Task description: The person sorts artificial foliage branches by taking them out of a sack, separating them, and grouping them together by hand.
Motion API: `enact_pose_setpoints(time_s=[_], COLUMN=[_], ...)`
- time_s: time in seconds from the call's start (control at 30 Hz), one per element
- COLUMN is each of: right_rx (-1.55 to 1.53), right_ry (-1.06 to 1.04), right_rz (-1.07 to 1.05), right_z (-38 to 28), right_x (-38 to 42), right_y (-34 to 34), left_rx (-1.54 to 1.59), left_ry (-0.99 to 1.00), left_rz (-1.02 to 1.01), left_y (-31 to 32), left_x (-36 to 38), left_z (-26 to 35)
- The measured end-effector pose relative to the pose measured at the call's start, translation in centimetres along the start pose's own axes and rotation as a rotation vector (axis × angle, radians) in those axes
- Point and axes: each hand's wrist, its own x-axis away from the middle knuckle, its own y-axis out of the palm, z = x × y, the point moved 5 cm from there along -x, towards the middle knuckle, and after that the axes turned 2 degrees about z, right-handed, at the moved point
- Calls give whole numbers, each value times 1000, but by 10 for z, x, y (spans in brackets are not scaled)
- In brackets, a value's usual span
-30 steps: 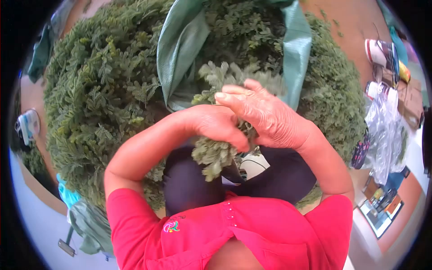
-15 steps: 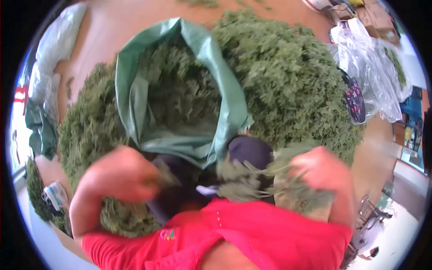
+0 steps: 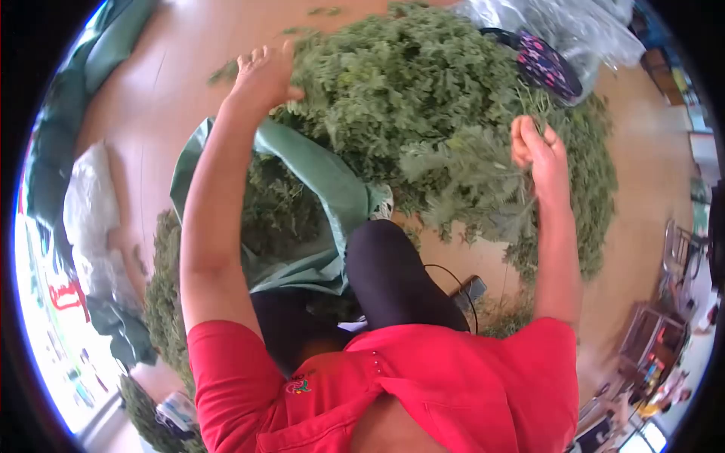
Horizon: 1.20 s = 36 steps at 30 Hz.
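My left hand (image 3: 266, 79) is stretched out past the far rim of the green bag (image 3: 325, 170), fingers spread, beside the left edge of the big heap of leafy green sprigs (image 3: 408, 75). Nothing shows in it. My right hand (image 3: 538, 147) is closed around the stems of a bunch of sprigs (image 3: 476, 177), whose leaves fan out to the left over the heap. The bag lies open in front of my legs, partly behind my left arm, with greenery inside.
A phone (image 3: 470, 291) with a cable lies on the floor by my knee. A flowered dark bag (image 3: 545, 66) and clear plastic (image 3: 559, 23) are beyond the heap at the right. Plastic sacks (image 3: 94, 204) lie at the left. A metal-framed rack (image 3: 642, 332) stands at the lower right.
Both hands have moved forward from near my lap, the left far out beyond the bag and now spread, the right to the heap's right side with the bunch. The view has turned.
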Motion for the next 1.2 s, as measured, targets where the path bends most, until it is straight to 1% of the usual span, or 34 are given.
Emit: enact_pose_setpoints(time_s=[0.03, 0.07, 0.1, 0.17, 0.23, 0.27, 0.3, 0.33, 0.37, 0.43, 0.47, 0.5, 0.53, 0.57, 0.6, 0.63, 0.67, 0.7, 0.73, 0.77, 0.8, 0.83, 0.87, 0.9, 0.97, 1.0, 1.03, 1.1, 1.13, 1.17, 1.2], right_rx=[-74, -77, -86, -104, -214, -273, -329, -398, -460, -445, -468, -481, -412, -343, -320, -402, -530, -653, -668, -678, -758, -837, -844, -878, -941, -880, -880, -866, -835, -832, -862], right_ry=[-46, -52, -69, -98, -51, -154, -247, -359, -474, -696, -715, -721, -805, -887, -885, -827, -774, -714, -756, -753, -697, -637, -630, -595, -513, -472, -446, -334, -286, -277, -269], right_rz=[-30, -16, -49, -89, -152, -150, -70, -24, 28, 27, 25, 12, 17, 21, 10, 0, -55, -112, -135, -171, -164, -154, -185, -293, -510, -628, -662, -770, -752, -777, -721], right_z=[-7, -11, -15, -25, -31, -38, -41, -49, -57, -59, -59, -57, -57, -59, -63, -64, -67, -69, -73, -75, -75, -75, -77, -79, -84, -89, -94, -105, -104, -106, -107], right_x=[0, 2, 7, 17, 30, 36, 42, 56, 69, 87, 94, 99, 106, 113, 116, 119, 121, 122, 125, 129, 132, 134, 138, 141, 148, 149, 153, 157, 151, 148, 142], right_y=[-1, -3, 0, 10, 25, 33, 41, 51, 56, 58, 59, 59, 59, 59, 57, 57, 60, 64, 70, 82, 95, 107, 116, 128, 151, 166, 175, 198, 204, 211, 214], left_rx=[0, 408, 811, 1316, 1490, 1623, 1757, 1938, 2004, 2491, 2484, 2393, 2304, 2296, 2066, 1833, 1736, 1582, 1430, 1273, 1262, 1329, 1382, 1371, 1709, 1732, 1778, 2025, 1848, 1465, 1355], left_ry=[18, 53, 87, 368, 482, 475, 472, 415, 355, 175, 169, 109, 43, 21, 78, 124, 66, -28, -133, -239, -274, -146, -9, -39, -78, 26, 218, 261, 173, -131, -379], left_rz=[18, -49, -121, -13, -24, -74, -129, -301, -307, -545, -548, -528, -496, -468, -400, -335, -180, -149, -82, -21, -6, 183, 373, 386, 110, 58, 114, 78, 192, 418, 611], left_y=[-20, -36, -56, -109, -132, -133, -132, -128, -123, -127, -132, -135, -140, -148, -159, -165, -168, -182, -192, -197, -185, -173, -171, -174, -176, -183, -181, -173, -180, -187, -198], left_x=[-8, -11, -9, 8, 28, 36, 47, 61, 75, 111, 120, 127, 134, 138, 140, 142, 143, 148, 151, 155, 158, 157, 162, 174, 200, 211, 217, 245, 253, 270, 289], left_z=[16, 38, 63, 120, 166, 185, 202, 219, 232, 250, 249, 244, 236, 229, 220, 213, 204, 194, 184, 174, 169, 163, 157, 148, 132, 119, 104, 72, 51, 24, 4])
